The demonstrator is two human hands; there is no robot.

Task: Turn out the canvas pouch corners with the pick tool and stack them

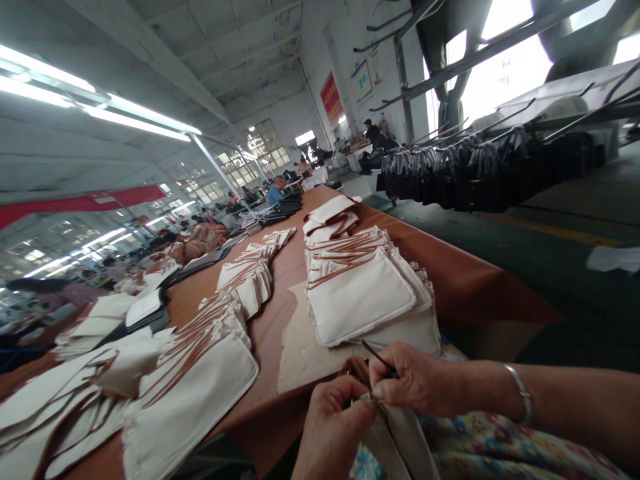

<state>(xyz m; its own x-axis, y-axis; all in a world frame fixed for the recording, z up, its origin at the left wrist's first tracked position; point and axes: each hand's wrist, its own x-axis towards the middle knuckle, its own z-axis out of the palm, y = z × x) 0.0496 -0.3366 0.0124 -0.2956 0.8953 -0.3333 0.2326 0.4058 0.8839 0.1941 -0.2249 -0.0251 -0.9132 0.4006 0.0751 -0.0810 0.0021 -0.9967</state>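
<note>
In the head view, grips a cream piece (393,443) with left hand (333,417) and right hand (417,380), the latter also clasping a dark tool (379,358), beside the brown table (267,341). Shows stacked cream pouches (357,300) there, strip lights (135,122) overhead, black goods (475,183) hanging rightward.

Long white lights (135,121) shine under a pale roof (190,40). Bright windows (505,60) stand on the right, by dark curtains (445,60). A red sign (331,99) hangs on the white wall (320,40). The floor (430,223) is dark green, with a yellow line (560,231) on it.
</note>
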